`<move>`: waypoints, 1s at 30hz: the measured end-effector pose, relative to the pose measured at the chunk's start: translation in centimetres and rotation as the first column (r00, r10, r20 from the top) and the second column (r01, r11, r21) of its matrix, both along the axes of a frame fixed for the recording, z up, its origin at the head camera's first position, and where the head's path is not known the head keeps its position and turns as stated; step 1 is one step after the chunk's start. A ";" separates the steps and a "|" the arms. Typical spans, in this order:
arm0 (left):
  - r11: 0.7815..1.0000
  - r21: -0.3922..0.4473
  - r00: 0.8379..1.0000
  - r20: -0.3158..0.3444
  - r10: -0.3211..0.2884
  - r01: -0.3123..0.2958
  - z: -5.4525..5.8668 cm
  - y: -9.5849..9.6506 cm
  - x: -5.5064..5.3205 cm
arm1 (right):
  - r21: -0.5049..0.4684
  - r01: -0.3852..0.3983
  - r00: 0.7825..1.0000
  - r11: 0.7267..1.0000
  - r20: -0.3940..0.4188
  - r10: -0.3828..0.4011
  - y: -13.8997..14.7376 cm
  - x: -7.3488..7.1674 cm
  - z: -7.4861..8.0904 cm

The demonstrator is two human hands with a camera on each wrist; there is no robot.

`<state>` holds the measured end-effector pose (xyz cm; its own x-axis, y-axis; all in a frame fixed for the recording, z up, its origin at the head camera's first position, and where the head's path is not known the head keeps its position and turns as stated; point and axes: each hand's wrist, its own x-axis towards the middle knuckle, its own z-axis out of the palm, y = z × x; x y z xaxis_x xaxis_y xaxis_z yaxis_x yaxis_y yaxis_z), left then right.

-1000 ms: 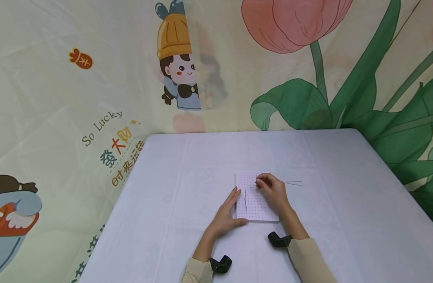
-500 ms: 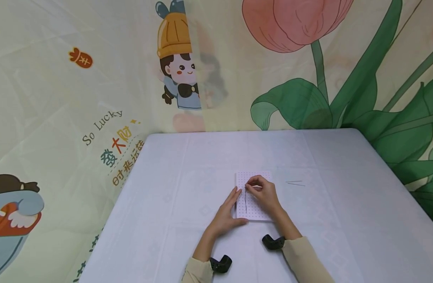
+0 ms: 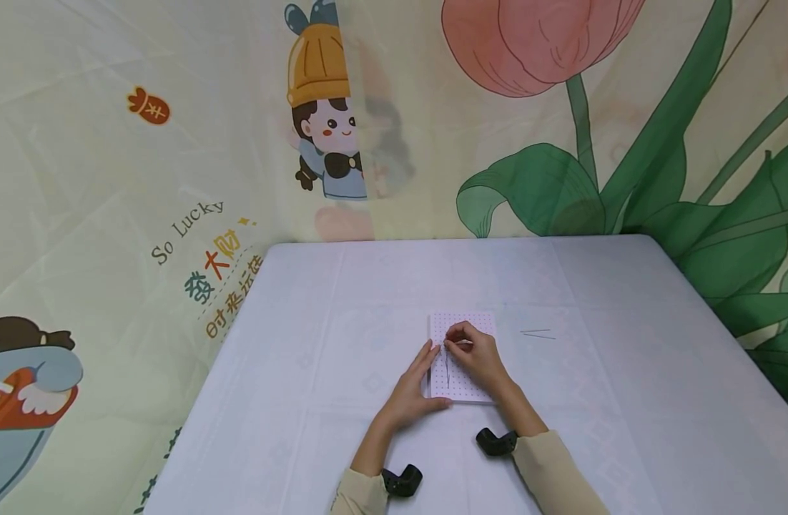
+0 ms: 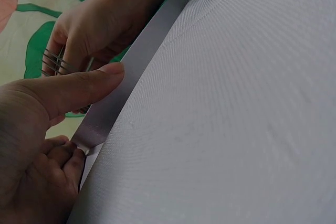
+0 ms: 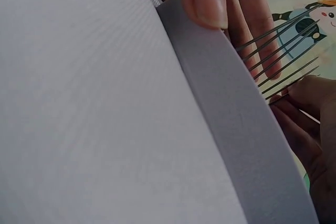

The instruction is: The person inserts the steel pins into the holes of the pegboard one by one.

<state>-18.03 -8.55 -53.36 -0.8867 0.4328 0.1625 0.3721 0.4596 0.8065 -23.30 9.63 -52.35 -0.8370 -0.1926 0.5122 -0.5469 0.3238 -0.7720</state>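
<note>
A white board with rows of small holes (image 3: 468, 390) lies on the table. Several thin metal pins (image 5: 279, 28) stand in it in a row near its left side. My left hand (image 3: 403, 397) spans the board's near left corner, its straight fingers against the left edge and its thumb (image 4: 102, 82) at the near edge. At the far end of the row, my right hand (image 3: 474, 357) pinches another thin metal pin (image 5: 278, 98) between thumb and forefinger, upright at the board. Its lower tip is too small to tell whether it sits in a hole.
Two loose metal pins (image 3: 537, 333) lie on the white tablecloth (image 3: 593, 372) to the right of the board. A black camera (image 3: 402, 481) is strapped at the left wrist, another black camera (image 3: 495, 441) at the right. A printed curtain (image 3: 407, 107) hangs behind the table.
My right hand has moved left and slightly nearer across the board, bringing its pin to the far end of the row. Over the last half second it barely shifts. The left hand stays put.
</note>
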 end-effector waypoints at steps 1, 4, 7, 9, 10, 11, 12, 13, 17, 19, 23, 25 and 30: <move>1.000 0.000 1.000 -0.001 -0.002 0.002 0.0 0.0 0.0 | 0.006 0.000 1.000 1.000 -0.004 0.000 0.0 0.0 0.0; 1.000 0.002 1.000 -0.008 -0.001 0.001 0.0 0.0 0.0 | 0.013 0.014 1.000 1.000 -0.007 -0.014 0.0 0.0 -0.1; 1.000 0.000 1.000 -0.018 0.000 0.000 0.0 0.0 0.0 | 0.013 0.026 1.000 1.000 -0.005 -0.026 -0.1 -0.1 -0.2; 1.000 -0.002 1.000 -0.027 0.000 0.000 0.0 0.0 0.0 | 0.017 0.033 0.999 0.999 -0.004 -0.033 -0.2 -0.1 -0.2; 1.000 -0.002 1.000 -0.027 0.002 -0.002 0.0 0.1 0.0 | 0.022 0.036 0.999 0.999 -0.003 -0.036 -0.2 -0.1 -0.2; 1.000 -0.002 1.000 -0.024 0.002 -0.002 0.0 0.1 0.0 | 0.026 0.038 0.999 0.999 -0.003 -0.038 -0.1 -0.1 -0.2; 1.000 -0.002 1.000 -0.020 0.003 -0.003 -0.1 0.1 0.0 | 0.030 0.039 0.999 0.999 -0.002 -0.039 -0.1 -0.1 -0.2; 1.000 -0.002 1.000 -0.016 0.004 -0.004 -0.1 0.1 0.0 | 0.036 0.038 0.999 0.999 -0.001 -0.038 -0.1 -0.1 -0.2; 1.000 -0.005 1.000 0.012 0.006 -0.006 -0.1 0.1 -0.1 | 0.050 0.033 0.999 0.998 -0.001 -0.033 0.0 -0.2 -0.3; 1.000 -0.005 1.000 0.014 0.005 -0.005 -0.1 0.1 -0.1 | 0.055 0.031 1.000 0.998 -0.004 -0.031 0.0 -0.3 -0.4; 1.000 0.000 1.000 0.014 0.007 -0.007 -0.1 0.1 0.0 | 0.074 0.049 0.999 0.996 -0.024 -0.048 0.0 -0.4 -0.6; 1.000 0.002 1.000 0.017 0.006 -0.006 -0.1 0.2 0.0 | 0.085 0.069 0.997 0.994 -0.042 -0.066 0.0 -0.3 -0.6; 1.000 0.008 1.000 0.014 0.008 -0.008 -0.1 0.2 0.0 | 0.086 0.106 0.993 0.991 -0.068 -0.100 -0.1 -0.4 -0.5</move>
<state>-18.02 -8.39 -53.45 -0.8923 0.4243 0.1540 0.3574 0.4557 0.8152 -23.66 9.49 -52.86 -0.8214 -0.1545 0.5491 -0.5537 0.4473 -0.7024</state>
